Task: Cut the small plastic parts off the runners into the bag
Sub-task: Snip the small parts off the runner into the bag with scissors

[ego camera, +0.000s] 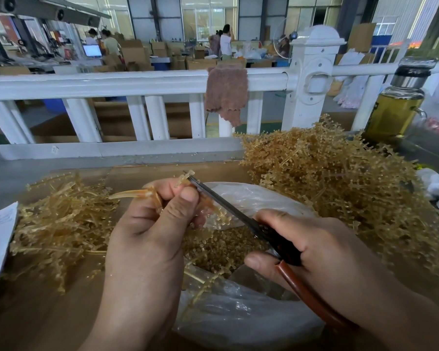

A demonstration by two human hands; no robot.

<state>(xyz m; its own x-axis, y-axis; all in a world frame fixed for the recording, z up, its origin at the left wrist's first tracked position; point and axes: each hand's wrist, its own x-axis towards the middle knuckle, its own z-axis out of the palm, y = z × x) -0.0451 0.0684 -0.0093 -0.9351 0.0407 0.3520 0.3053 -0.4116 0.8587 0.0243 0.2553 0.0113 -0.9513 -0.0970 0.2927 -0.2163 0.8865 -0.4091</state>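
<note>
The left hand [147, 224] pinches one runner [137, 193] between thumb and curled fingers and holds it above the open bag [238, 312], probably so that each cut part falls straight in. The right hand [314, 252] grips the scissors [228, 209] with its fingers curled round the handles. The blades look almost closed, with their tip at the runner's upper end. Many small parts [221, 247] lie in the bag already.

A big pile [340, 188] of full runners lies at the right, and stripped runners [58, 224] lie at the left, so I think the work goes from right to left.

Everything rests on brown cardboard [48, 312]. Behind it stands a white railing [112, 83] with a cloth [226, 92] hung over it, and a bottle [395, 107] stands at the right. Further back is a factory hall with boxes and people.
</note>
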